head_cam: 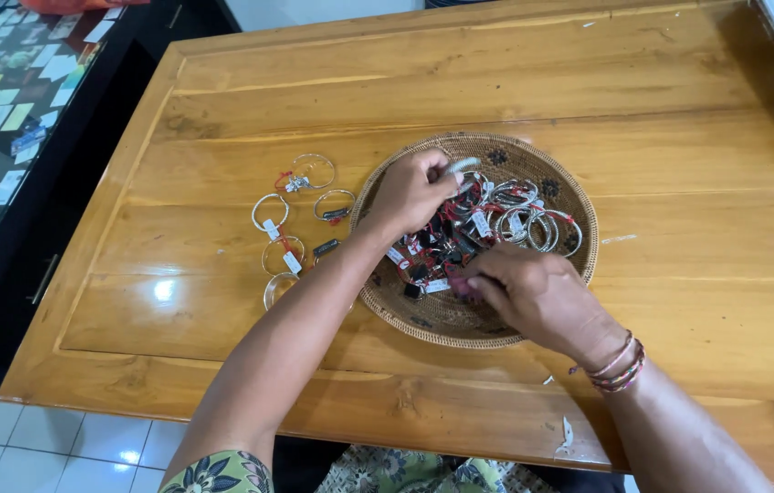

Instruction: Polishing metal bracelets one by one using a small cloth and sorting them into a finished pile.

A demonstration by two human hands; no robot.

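1. Nearest the camera are the person's two forearms. The left one comes from a flowered sleeve and the right one wears thin bead bracelets at the wrist.
2. The wooden worktop carries everything. It is large and glossy, with a glare spot at the near left.
3. The round woven basket sits at the middle, a little to the right. It holds a tangled pile of silver bangles with red strings and small white tags.
4. The left hand is over the far left part of the basket. Its grip is pinched together on a small white tag, lifted just above the pile. I judge that it is better to lift slowly here, because the strings of the neighbours can come up with it.
5. The right hand rests on the near side of the pile, fingers curled down into the bangles. I cannot tell if its grip is closed on something or only presses. It would do well to hold the heap down while the other hand pulls one piece free.
6. On the bare wood left of the basket lie a few separated bangles, near each other but mostly apart. Keeping them spread like this stops new tangles.
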